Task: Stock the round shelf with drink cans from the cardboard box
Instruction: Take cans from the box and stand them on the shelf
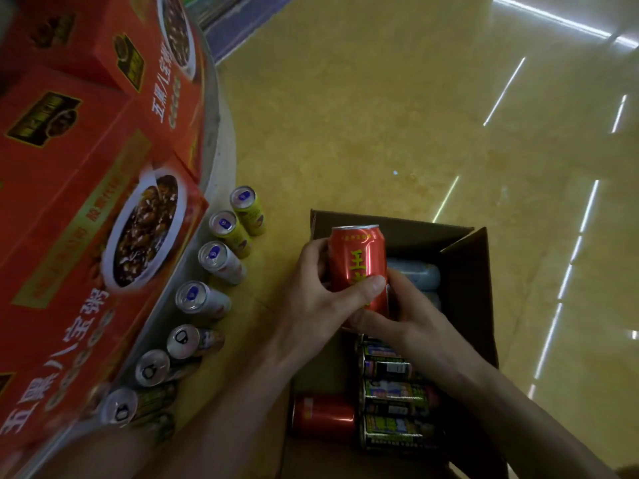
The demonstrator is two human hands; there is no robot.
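Both my hands hold one red drink can (358,257) upright above the open cardboard box (466,271). My left hand (318,292) wraps it from the left with the thumb across its front. My right hand (397,312) grips its lower part from the right. Inside the box lie another red can (323,414), several dark green cans (394,395) and pale blue cans (418,274). The round shelf (218,133) curves along the left, with a row of upright cans (204,299) standing below its rim.
Red cartons printed with a bowl of porridge (86,202) are stacked on the round shelf's top tier. A shiny yellow floor (397,115) spreads to the right and beyond the box. Another shelf edge (224,15) shows at the top.
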